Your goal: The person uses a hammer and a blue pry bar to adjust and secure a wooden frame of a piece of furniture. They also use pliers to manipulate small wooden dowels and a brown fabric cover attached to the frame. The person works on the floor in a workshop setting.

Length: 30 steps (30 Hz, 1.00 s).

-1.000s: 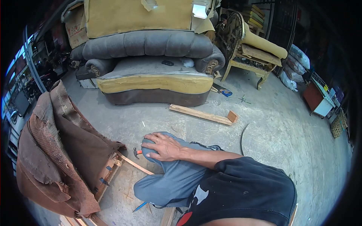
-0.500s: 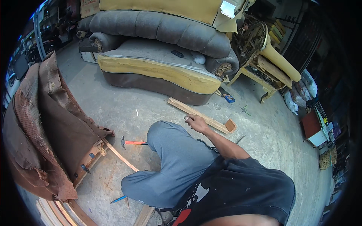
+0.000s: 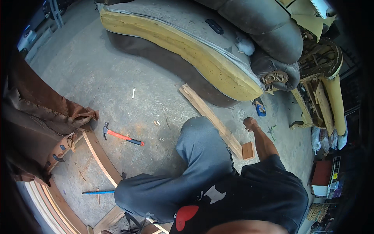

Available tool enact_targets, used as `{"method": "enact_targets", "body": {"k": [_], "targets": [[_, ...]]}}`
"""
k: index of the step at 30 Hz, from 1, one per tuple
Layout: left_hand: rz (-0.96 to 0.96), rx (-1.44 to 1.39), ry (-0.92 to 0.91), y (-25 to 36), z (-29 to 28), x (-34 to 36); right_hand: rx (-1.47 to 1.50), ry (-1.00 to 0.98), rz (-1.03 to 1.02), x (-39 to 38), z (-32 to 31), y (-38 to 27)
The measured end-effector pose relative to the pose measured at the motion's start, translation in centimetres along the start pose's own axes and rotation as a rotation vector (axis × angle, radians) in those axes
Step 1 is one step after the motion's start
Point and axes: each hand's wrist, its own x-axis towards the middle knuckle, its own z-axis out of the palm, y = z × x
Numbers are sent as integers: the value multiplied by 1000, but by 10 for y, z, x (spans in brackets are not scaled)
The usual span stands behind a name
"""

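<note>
My right hand (image 3: 251, 124) is stretched out over the floor on the right, its fingers curled together; whatever they may hold is hidden. Just beyond it lies a tool with a blue handle (image 3: 260, 108), partly under the sofa's front edge, apart from the hand. A long wooden plank (image 3: 210, 118) rests on the floor between my knee and that hand, with a short wood block (image 3: 248, 150) at its near end. My left hand is out of view. A claw hammer (image 3: 124, 135) with a red and black handle lies left of my knee.
A worn sofa (image 3: 183, 54) with exposed yellow foam stretches across the back. Brown fabric (image 3: 35, 128) hangs over a wooden frame (image 3: 102, 158) at left, near a blue rod-like tool (image 3: 98, 192). A stripped chair (image 3: 317, 89) stands at far right.
My view has turned and moved closer to the floor. My right hand has gone from above the plank to the right, near the blue-handled tool. The hammer's whole handle now shows.
</note>
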Motion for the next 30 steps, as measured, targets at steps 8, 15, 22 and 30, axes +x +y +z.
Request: {"method": "enact_targets", "body": {"k": [8,15,22,30], "targets": [[705,-172,-1031,137,-163,30,749,392,466,174,33,179],[776,-27,-462,169,-315,95,606,336,499,212,15,130],[1014,-2,-734,283,-341,40,533,364,500,150,16,139],[1517,-143,-970,349,-371,-60,324,227,275,-83,-3,-6]]}}
